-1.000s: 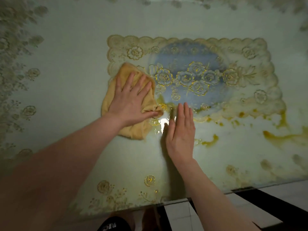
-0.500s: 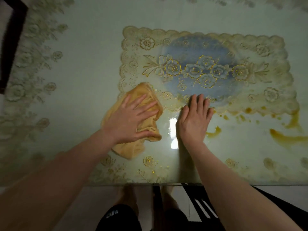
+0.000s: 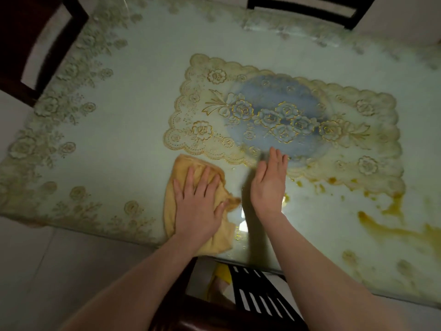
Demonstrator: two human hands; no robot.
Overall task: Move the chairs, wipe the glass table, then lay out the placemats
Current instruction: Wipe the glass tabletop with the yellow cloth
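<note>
My left hand lies flat with spread fingers on a crumpled yellow cloth, pressing it onto the glass table near the front edge. My right hand rests flat on the glass just right of the cloth, fingers together, fingertips at the lower edge of a lace placemat with gold roses and a blue oval centre. Orange-yellow smears mark the glass below and right of the placemat.
A dark wooden chair stands at the table's far left corner and another chair at the far side. A dark slatted chair back sits below the front edge near my legs. Floral lace print borders the table.
My left hand has dragged the cloth from the placemat's left part down toward the front edge. My right hand stays at the placemat's lower edge. The view pulled back, showing the chairs.
</note>
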